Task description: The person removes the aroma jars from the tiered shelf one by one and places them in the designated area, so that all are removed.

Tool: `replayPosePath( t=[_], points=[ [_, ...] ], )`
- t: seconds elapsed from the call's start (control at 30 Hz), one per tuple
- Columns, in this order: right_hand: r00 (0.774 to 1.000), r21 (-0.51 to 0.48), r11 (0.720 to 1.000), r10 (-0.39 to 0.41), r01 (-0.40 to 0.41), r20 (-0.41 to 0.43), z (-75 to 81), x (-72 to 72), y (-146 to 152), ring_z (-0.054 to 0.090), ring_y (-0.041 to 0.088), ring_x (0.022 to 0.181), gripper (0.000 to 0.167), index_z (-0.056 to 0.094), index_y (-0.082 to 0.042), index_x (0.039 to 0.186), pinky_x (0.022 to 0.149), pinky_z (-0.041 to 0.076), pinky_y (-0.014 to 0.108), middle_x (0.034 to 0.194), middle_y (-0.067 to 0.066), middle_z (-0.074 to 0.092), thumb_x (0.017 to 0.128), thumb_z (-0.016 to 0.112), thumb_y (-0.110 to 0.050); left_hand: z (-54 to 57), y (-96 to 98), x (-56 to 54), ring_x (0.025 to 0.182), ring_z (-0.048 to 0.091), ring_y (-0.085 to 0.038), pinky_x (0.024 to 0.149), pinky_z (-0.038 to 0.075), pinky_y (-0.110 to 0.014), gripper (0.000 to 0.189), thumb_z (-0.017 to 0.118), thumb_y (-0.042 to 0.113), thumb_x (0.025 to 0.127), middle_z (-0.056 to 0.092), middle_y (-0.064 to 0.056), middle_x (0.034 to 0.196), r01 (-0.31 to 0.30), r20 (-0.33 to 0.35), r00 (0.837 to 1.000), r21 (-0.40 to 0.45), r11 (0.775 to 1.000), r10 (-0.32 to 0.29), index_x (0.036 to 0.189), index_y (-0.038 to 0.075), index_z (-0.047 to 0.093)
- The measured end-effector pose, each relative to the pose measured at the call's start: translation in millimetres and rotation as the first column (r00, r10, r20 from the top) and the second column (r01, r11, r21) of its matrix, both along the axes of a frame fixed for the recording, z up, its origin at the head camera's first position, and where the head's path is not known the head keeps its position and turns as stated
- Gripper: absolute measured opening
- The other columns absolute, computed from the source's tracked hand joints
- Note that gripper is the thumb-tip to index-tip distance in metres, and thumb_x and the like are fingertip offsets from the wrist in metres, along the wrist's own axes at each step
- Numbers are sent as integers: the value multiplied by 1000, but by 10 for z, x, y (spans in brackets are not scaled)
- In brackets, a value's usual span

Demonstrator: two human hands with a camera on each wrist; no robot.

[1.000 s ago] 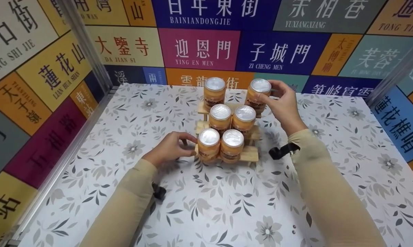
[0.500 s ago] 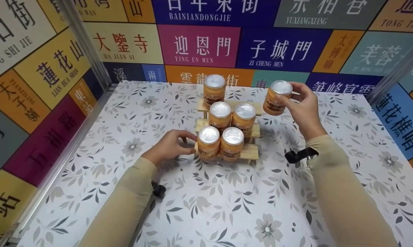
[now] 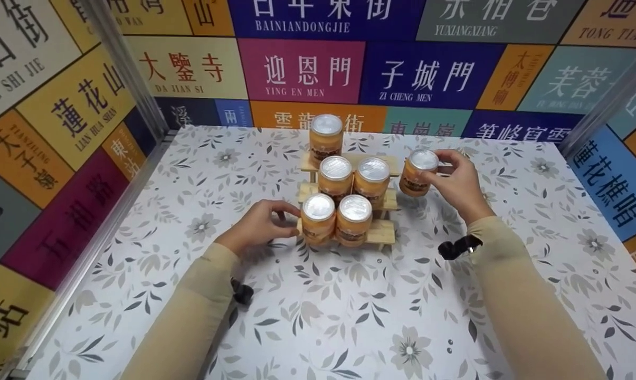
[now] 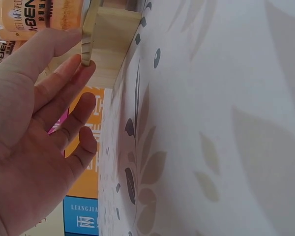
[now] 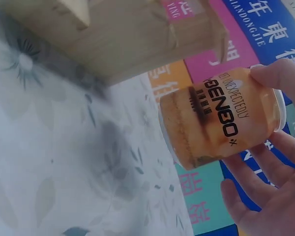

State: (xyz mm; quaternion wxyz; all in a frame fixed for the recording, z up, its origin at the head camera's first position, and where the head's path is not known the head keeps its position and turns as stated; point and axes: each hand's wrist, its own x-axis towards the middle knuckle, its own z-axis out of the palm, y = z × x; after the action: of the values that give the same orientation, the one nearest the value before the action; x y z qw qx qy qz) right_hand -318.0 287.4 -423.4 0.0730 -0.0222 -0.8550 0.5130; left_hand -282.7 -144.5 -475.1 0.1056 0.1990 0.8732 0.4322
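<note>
A small three-step wooden stand (image 3: 379,232) carries several orange cans with silver foil lids. One can (image 3: 325,142) is at the left of the top step, two sit side by side on the middle step, and two share the bottom step. My left hand (image 3: 257,224) pinches the left end of the bottom board (image 4: 88,37) between thumb and fingertips, beside the front left can (image 3: 318,221). Off the stand's right side, my right hand (image 3: 457,182) grips another can (image 5: 221,120) around its upper part. That can hangs slightly tilted above the tabletop.
White cloth with grey leaves and flowers covers the table (image 3: 318,322). Behind it and to the left and right stand panels (image 3: 302,74) with coloured signs. A black strap mount (image 3: 460,246) is worn on the right wrist.
My right hand has lifted its can off the right of the top step, carried it rightward, then lowered it somewhat toward the table. The left hand keeps its place on the stand.
</note>
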Motion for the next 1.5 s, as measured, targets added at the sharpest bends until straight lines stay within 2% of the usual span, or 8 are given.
replayPosePath(
  t=[0.27, 0.53, 0.67, 0.9, 1.07, 1.3, 1.5],
  points=[
    [996, 71, 997, 34, -40, 80, -107, 7, 83, 60, 27, 124, 61, 53, -7, 141, 88, 51, 23, 146, 14, 54, 90, 78, -29, 22, 5, -8, 103, 60, -23, 86, 48, -37, 36, 86, 20, 83, 74, -2, 118, -3, 1, 1000, -1, 1000, 3, 117, 19, 76],
    [989, 78, 994, 68, -79, 129, -187, -13, 135, 57, 32, 133, 62, 49, -6, 144, 106, 50, 41, 153, 15, 49, 92, 76, -27, 25, 12, 11, 101, 60, -22, 80, 47, -33, 37, 85, 21, 83, 73, -3, 118, -2, 15, 1000, -11, 1000, 2, 119, 19, 75],
    [988, 97, 993, 60, -74, 142, -204, -5, 159, 56, 32, 134, 64, 48, -6, 146, 104, 50, 40, 154, 16, 48, 93, 76, -28, 30, 16, 9, 102, 59, -22, 82, 48, -34, 37, 85, 20, 83, 73, -3, 119, -5, 35, 999, -7, 1000, 5, 118, 20, 75],
    [983, 103, 991, 67, -86, 173, -217, -6, 162, 53, 32, 136, 67, 46, -7, 148, 104, 50, 39, 155, 16, 46, 92, 76, -29, 32, 10, 2, 101, 60, -21, 83, 48, -34, 36, 86, 20, 82, 74, -2, 117, -6, 19, 1000, -16, 1000, 6, 117, 20, 76],
    [980, 108, 987, 101, -120, 171, -230, 11, 173, 51, 33, 139, 70, 44, -6, 150, 108, 47, 45, 155, 17, 47, 93, 77, -30, 16, 5, 12, 102, 60, -21, 83, 48, -34, 37, 86, 20, 82, 73, -2, 118, -3, 30, 1000, -15, 1000, 4, 118, 20, 76],
    [985, 128, 985, 99, -118, 142, -182, 58, 122, 44, 34, 142, 101, 40, -12, 158, 116, 38, 54, 156, 15, 48, 78, 86, -55, 2, 1, 31, 101, 60, -22, 82, 48, -34, 36, 86, 20, 83, 73, -2, 117, -5, 26, 1000, -7, 1000, 5, 117, 20, 75],
    [994, 145, 985, 82, -92, 72, -75, 78, 33, 43, 35, 144, 99, 40, -16, 158, 117, 38, 53, 158, 11, 48, 80, 83, -59, 17, 12, 40, 103, 60, -22, 85, 48, -36, 33, 85, 21, 84, 74, 1, 118, -2, -3, 1000, -6, 1000, 2, 116, 19, 76]
  ],
)
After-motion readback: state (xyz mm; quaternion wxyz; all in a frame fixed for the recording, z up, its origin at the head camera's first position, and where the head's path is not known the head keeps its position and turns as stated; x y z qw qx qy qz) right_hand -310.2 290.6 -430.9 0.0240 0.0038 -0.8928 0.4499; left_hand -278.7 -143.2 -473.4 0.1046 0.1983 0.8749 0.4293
